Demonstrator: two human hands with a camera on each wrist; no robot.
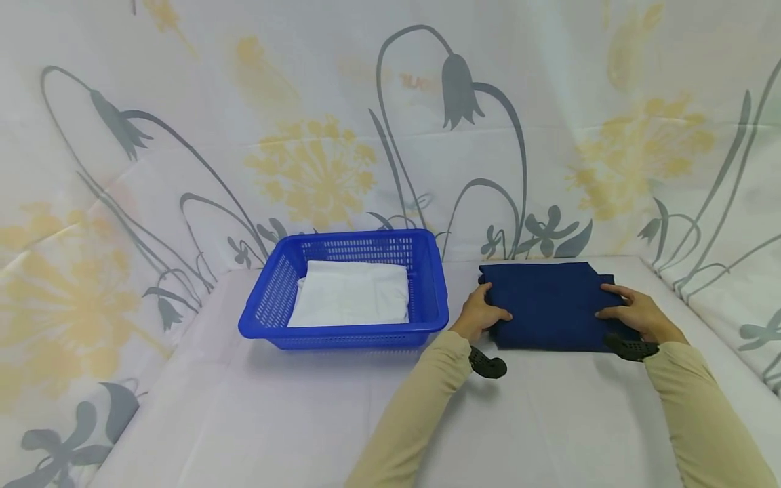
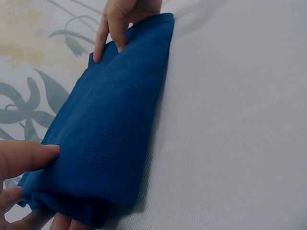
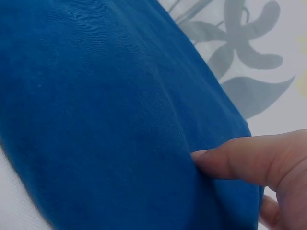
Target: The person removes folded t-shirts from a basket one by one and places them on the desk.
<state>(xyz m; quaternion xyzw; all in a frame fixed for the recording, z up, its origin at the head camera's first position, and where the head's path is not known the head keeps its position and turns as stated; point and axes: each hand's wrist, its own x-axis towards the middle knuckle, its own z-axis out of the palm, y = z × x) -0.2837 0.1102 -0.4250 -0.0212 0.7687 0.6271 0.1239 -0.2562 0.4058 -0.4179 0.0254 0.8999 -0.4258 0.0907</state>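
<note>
My left grip [image 1: 477,316] and right grip [image 1: 642,316] hold opposite ends of the folded navy cloth [image 1: 546,305], which lies on the white surface [image 1: 543,420], right of the blue basket [image 1: 342,333], before a flower-printed white backdrop [image 1: 342,88].

**Blue, white and beige, with grey-and-yellow floral**

Dark cloth [image 1: 543,305]: navy, unpatterned; a brighter blue in both wrist views.
Basket [image 1: 354,333]: royal blue throughout, sides pierced in a regular grid.
Pale cloth [image 1: 354,295]: plain white.
Table [image 1: 293,413]: plain white.
Backdrop [image 1: 342,74]: white ground, printed with grey drooping bell-flowers [image 1: 459,88] and yellow blooms [image 1: 317,169].
Mark on the backdrop [image 1: 418,82]: orange-red, perhaps lettering, too blurred to tell.
Sleeves [image 1: 409,407]: plain beige.
Wristbands [image 1: 488,364]: black, perforated.
</note>
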